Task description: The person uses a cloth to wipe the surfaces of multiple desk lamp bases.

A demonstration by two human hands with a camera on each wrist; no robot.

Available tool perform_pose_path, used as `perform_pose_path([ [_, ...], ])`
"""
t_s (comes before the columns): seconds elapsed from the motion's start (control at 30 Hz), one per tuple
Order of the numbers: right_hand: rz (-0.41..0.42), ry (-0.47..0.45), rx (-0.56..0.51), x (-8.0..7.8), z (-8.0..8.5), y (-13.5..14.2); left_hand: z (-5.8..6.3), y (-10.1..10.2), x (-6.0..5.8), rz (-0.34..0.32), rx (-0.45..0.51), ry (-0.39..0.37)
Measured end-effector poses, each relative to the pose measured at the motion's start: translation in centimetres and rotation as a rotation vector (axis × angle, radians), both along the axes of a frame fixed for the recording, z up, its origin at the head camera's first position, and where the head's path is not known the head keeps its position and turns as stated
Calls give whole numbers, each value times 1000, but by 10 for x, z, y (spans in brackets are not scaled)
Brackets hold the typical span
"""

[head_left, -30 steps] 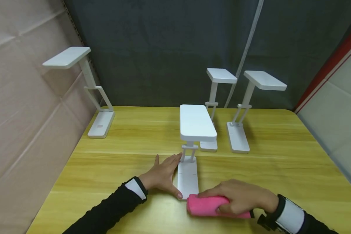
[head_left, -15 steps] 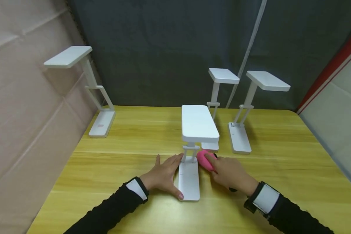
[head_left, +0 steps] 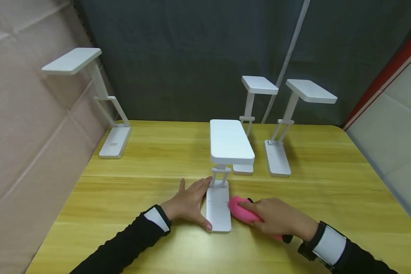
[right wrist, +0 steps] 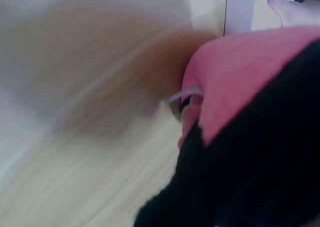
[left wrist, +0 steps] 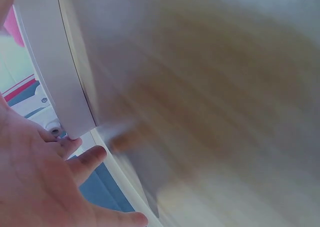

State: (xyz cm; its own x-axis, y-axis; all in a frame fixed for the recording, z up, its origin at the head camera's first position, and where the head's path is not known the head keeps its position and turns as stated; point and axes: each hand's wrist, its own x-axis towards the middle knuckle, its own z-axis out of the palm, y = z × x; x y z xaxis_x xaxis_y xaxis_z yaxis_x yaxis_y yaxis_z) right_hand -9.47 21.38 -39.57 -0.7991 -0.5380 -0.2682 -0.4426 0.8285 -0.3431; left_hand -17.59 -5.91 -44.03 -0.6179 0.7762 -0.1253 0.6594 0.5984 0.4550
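Observation:
In the head view a white folding desk lamp [head_left: 231, 140] stands upright at the middle of the table, its flat head raised over its base [head_left: 219, 207]. My left hand [head_left: 188, 203] is spread along the base's left side, thumb at the front corner and fingers near the hinged arm. The left wrist view shows those fingers [left wrist: 87, 164] fairly straight, touching the white edge. My right hand [head_left: 282, 217] grips a bunched pink cloth [head_left: 241, 214] with black parts, against the base's right side. In the right wrist view the cloth [right wrist: 240, 72] and dark fabric hide most of the fingers.
Behind the front lamp stands a second white lamp [head_left: 259, 84], partly covered by it. Another lamp [head_left: 277, 158] is to its right, and one [head_left: 115, 142] at the back left. The wooden table [head_left: 150, 152] meets a dark curtain [head_left: 178, 61] and pale side walls.
My right hand has taken the cloth from the base's front edge to its right rear, then back along the right side toward the middle. My left hand has stayed at the base.

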Motion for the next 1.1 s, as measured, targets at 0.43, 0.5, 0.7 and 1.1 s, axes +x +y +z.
perform_pose_path([
  [0.43, 129, -71, -138, 23, -9, 11, 4, -4, -3, 11, -15, 15],
  [0.5, 154, -90, -156, 25, -8, 11, 5, -4, -3, 13, -17, 17],
  [0.7, 150, -159, -176, 20, 11, 20, 7, -3, -4, 9, -10, 17],
  [1.1, 191, 434, -20, -6, -12, -17, 5, -1, 5, 8, -18, -15],
])
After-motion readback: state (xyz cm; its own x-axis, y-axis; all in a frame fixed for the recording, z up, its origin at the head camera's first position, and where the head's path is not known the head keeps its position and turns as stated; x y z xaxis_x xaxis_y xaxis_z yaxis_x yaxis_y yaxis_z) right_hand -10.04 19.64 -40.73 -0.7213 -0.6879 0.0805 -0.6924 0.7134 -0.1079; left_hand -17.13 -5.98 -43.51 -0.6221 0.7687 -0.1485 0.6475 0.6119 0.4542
